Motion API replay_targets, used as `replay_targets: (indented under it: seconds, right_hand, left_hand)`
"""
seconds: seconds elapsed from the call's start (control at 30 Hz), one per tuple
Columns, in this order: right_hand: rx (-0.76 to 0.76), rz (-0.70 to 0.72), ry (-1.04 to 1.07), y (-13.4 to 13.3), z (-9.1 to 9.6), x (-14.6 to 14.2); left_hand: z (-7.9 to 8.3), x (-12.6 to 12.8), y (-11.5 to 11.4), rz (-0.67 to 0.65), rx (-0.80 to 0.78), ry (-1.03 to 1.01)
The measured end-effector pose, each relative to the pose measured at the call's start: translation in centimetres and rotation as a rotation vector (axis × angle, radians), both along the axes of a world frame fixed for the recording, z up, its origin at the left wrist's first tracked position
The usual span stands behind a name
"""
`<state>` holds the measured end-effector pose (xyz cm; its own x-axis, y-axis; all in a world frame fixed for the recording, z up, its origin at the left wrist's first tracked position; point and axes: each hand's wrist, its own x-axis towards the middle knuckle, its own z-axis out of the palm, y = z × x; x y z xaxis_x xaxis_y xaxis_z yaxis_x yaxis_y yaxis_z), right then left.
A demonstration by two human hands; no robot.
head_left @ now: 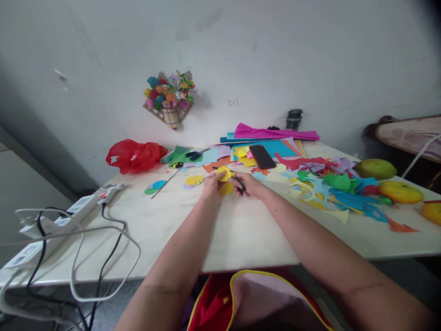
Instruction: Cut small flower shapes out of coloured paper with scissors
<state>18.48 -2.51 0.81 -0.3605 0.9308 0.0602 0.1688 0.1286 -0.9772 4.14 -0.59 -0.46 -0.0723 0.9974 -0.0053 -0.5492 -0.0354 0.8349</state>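
Over the middle of the table, my left hand (212,183) pinches a yellow paper flower (224,173) with a scalloped edge. My right hand (248,184) is closed around a pair of dark-handled scissors (240,184), whose blades are mostly hidden by the paper and fingers. Just below the two hands lies a round yellow paper piece (227,188). Another yellow scalloped paper shape (195,180) rests on the table left of my left hand.
A black phone (262,156) lies on coloured sheets behind my hands. Paper scraps (322,193) and mangoes (401,191) spread along the right. At left are a red plastic bag (135,156), paper circles (159,185), and a power strip (74,212) with loose cables.
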Motion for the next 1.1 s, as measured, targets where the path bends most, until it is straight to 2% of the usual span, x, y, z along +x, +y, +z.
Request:
replay_targets:
  seconds: [0.23,1.1]
  right_hand:
    - [-0.004,-0.006,-0.003,0.13,-0.03,0.0]
    - [-0.038,-0.047,-0.1,0.03,0.32,-0.23]
  left_hand:
    - [0.24,-0.07,-0.17,0.02,-0.004,-0.032]
    - [-0.4,-0.7,0.68,0.098,-0.016,-0.002]
